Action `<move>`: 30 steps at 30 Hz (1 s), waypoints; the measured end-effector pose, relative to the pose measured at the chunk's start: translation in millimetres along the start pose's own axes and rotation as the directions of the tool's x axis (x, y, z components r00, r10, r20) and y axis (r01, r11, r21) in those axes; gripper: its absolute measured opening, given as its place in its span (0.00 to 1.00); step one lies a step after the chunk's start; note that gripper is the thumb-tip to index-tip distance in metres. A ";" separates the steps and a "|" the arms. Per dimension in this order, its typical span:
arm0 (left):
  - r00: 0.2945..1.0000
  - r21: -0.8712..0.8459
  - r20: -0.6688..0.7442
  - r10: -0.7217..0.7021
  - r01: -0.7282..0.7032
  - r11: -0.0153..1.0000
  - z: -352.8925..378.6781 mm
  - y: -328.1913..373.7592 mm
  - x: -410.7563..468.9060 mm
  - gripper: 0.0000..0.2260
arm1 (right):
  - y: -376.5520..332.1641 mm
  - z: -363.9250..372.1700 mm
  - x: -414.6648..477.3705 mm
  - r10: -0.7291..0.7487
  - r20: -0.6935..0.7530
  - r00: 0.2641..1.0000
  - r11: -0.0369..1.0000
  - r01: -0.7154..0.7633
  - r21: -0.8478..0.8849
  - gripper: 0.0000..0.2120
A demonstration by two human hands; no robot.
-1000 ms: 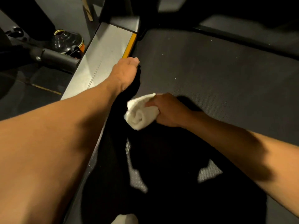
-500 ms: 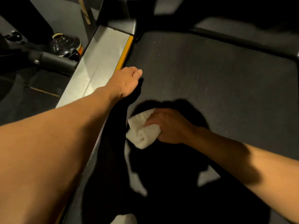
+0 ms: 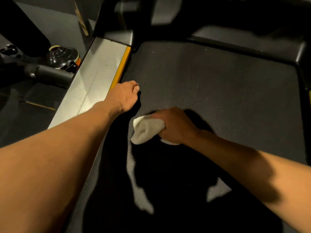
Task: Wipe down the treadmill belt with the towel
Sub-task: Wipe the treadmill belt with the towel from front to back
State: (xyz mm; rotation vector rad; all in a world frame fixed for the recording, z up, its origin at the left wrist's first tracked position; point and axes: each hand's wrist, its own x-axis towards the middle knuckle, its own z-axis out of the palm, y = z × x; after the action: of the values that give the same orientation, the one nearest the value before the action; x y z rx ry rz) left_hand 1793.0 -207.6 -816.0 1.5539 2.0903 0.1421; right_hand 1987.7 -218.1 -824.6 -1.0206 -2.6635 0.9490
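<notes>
The dark textured treadmill belt (image 3: 210,84) fills the middle and right of the view. My right hand (image 3: 175,126) grips a bunched white towel (image 3: 146,130) and presses it on the belt near its left side. My left hand (image 3: 125,96) rests knuckles-up on the belt's left edge, by the orange strip (image 3: 121,68); its fingers curl downward and hold nothing that I can see. Heavy shadows of my arms cover the near part of the belt.
A silver side rail (image 3: 94,78) runs along the belt's left. Beyond it stand a black machine leg (image 3: 50,74) and a shiny dark round object (image 3: 62,56) on the floor. The treadmill's black front housing (image 3: 218,19) and right rail (image 3: 304,64) bound the belt.
My right hand has drawn the towel back toward me along the belt over the last second. My left hand stays on the belt's left edge.
</notes>
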 end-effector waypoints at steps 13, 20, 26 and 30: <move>0.998 0.164 0.033 0.059 -0.063 0.984 11.8 12.3 -10.6 0.17 | 18.8 9.7 -29.6 0.179 -0.054 0.982 0.983 -0.176 0.061 0.09; 0.935 0.285 0.128 0.331 -0.354 0.891 30.4 42.9 -29.1 0.22 | 68.1 -50.9 5.3 0.535 -0.109 0.838 0.836 -0.544 -0.077 0.13; 0.948 0.363 0.219 0.230 -0.298 0.883 45.1 60.2 -23.5 0.27 | 33.5 -16.6 -52.0 0.338 -0.116 0.934 0.930 -0.351 -0.113 0.14; 0.944 0.483 0.226 0.240 -0.323 0.814 55.2 56.6 -27.0 0.31 | 73.7 -28.1 -37.4 0.387 -0.271 0.881 0.915 -0.403 -0.005 0.18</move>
State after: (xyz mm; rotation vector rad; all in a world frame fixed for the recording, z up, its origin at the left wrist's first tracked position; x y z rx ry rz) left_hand 1872.9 -225.6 -832.1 2.1110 1.8464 -0.4646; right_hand 2066.5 -185.5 -843.2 -1.6254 -2.3193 0.7260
